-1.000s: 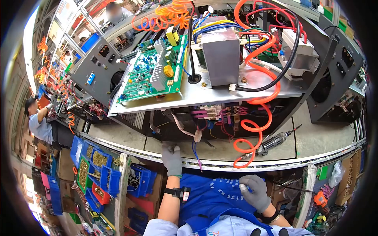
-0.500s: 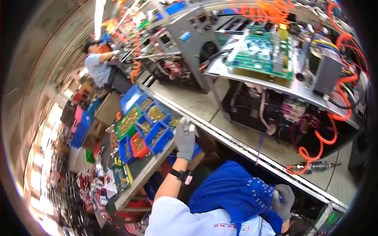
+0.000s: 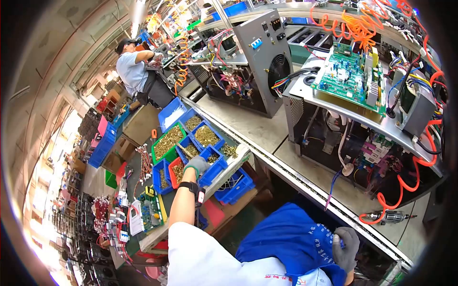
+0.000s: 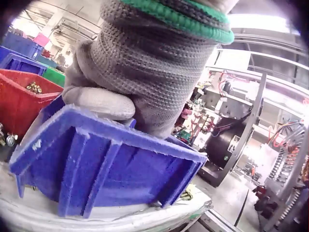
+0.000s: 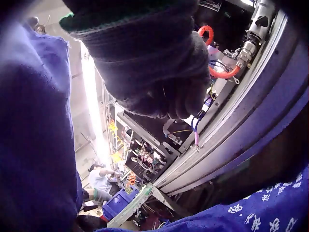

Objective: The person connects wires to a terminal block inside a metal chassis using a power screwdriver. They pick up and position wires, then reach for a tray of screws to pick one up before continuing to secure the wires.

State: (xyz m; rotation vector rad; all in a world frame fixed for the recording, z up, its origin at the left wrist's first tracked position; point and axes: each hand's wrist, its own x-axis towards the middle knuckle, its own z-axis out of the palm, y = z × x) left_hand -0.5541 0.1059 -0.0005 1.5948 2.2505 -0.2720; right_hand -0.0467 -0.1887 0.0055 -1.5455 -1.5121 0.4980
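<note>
My gloved left hand (image 3: 197, 165) reaches down into a small blue bin (image 3: 214, 175) at the front of a group of parts bins. In the left wrist view the grey glove (image 4: 145, 72) dips behind the bin's wall (image 4: 125, 169), its thumb bent by the rim; the other fingers are hidden inside, and I cannot tell what they hold. A red bin (image 4: 24, 99) with brass-coloured hardware stands beside it. My gloved right hand (image 3: 346, 245) hangs loosely curled in front of the blue apron (image 3: 281, 233), with nothing visible in it.
An opened machine chassis with a green circuit board (image 3: 350, 78) stands on the bench. An orange coiled hose (image 3: 398, 183) runs to a power screwdriver (image 3: 391, 217) near the bench edge. Another grey chassis (image 3: 260, 47) is further left. A person (image 3: 133, 71) works beyond the bins.
The view has swung left towards the bins. My left hand has gone from the bench edge by the chassis into the blue bin. The right hand has stayed by the apron.
</note>
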